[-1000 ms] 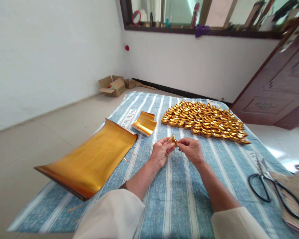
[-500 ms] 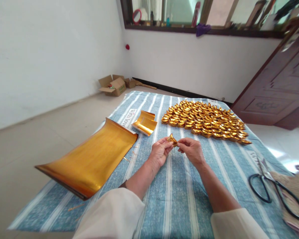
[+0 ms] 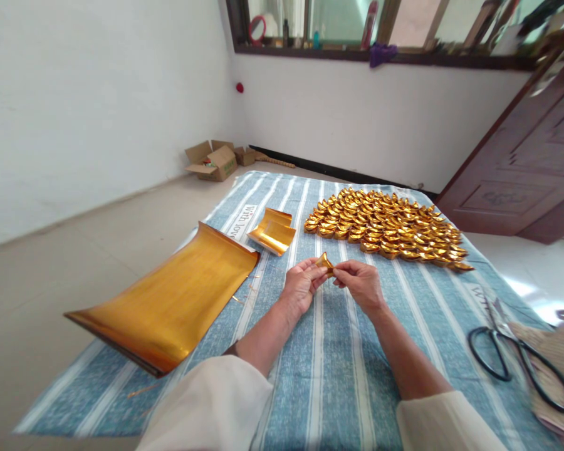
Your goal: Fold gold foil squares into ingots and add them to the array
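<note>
Between my two hands is a small folded piece of gold foil paper (image 3: 324,260), raised over the striped tablecloth. My left hand (image 3: 302,282) pinches its left side with thumb and fingers. At its right end, my right hand (image 3: 358,282) grips it with the fingertips. Just beyond, a small stack of cut gold sheets (image 3: 273,232) lies curled on the cloth. A large stack of gold foil paper (image 3: 169,300) rests to the left, its edges curling up. Rows of finished-looking folded gold ingots (image 3: 385,228) sit close together at the back right.
Black-handled scissors (image 3: 502,338) lie at the right, next to a beige knitted cloth (image 3: 552,357). The striped tablecloth (image 3: 338,376) covers the table. An open cardboard box (image 3: 215,161) stands on the floor behind, and a brown door (image 3: 521,163) is at the right.
Almost nothing differs. Both hands keep their grip on the small foil piece, and the whole view has shifted very slightly.
</note>
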Demonstrator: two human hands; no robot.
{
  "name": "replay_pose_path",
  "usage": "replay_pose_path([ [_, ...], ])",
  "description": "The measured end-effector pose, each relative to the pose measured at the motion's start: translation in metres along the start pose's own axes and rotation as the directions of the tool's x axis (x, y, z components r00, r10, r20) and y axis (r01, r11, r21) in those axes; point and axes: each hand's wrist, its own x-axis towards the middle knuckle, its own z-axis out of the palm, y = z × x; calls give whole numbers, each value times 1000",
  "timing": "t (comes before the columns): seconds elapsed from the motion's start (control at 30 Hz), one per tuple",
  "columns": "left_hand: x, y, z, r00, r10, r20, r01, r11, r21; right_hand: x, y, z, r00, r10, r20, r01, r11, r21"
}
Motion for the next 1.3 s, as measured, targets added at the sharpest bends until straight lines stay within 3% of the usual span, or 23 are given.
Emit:
replay_pose_path([
  [0.2,-3,-1,3,998,48,-37,-46,996,70,-1,2,1,999,-36,-23,35,999,-36],
  [0.37,-7,-2,4,984,124,-130,-102,981,163,-1,1,2,998,-50,-43,48,998,-47],
  [0.5,-10,-2,4,978,127,-167,-85,968,238,-1,0,2,997,-62,-53,60,997,-55],
  [0.77,-13,-1,5,995,-23,-100,44,976,212,-2,0,3,996,-60,-58,58,997,-41],
  [1.3,-5,-2,-1,994,-92,63,90,995,31,-4,-5,2,998,-39,42,36,997,61],
])
